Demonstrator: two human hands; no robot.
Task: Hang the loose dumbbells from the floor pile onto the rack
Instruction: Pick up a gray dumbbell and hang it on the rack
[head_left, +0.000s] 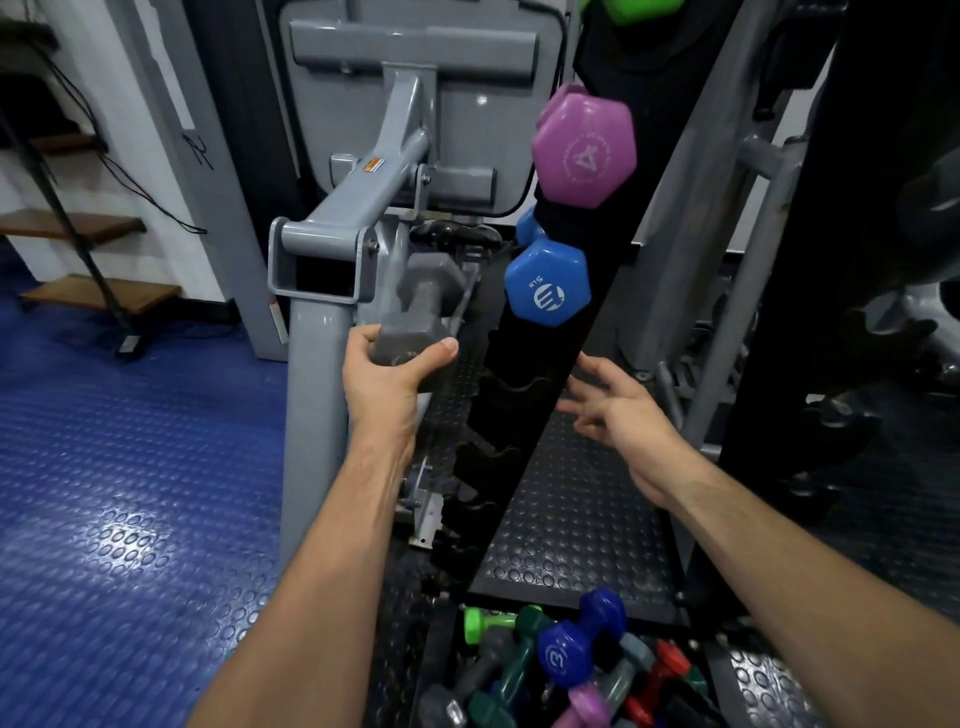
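A gym: studded rubber flooring, a grey weight machine, and coloured dumbbells hanging on a black rack.

One head-worn wide-angle view, looking forward and steeply down.

The camera sits close above both forearms, facing the black rack that slants up the frame's middle; straight lines bow toward the edges. The blue floor fills the left, the dumbbell pile lies at the bottom edge.
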